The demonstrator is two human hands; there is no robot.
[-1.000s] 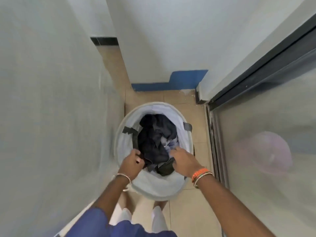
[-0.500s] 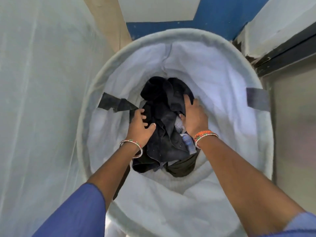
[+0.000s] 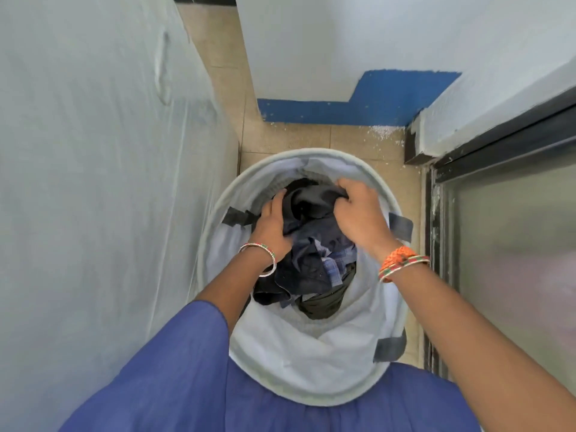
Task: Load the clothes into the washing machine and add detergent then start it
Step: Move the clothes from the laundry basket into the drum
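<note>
A laundry basket point(image 3: 299, 378) is set on the floor point(image 3: 311, 137) between a sheeted wall at left and a framed door point(image 3: 505, 244) at right. Clothes point(image 3: 311, 263) are piled inside it — both hands are placed on the pile's far side, left hand point(image 3: 274, 227) left of right hand point(image 3: 361, 213).

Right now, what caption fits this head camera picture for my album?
Both hands, left hand and right hand, gripping dark clothes inside a white laundry basket.
</note>
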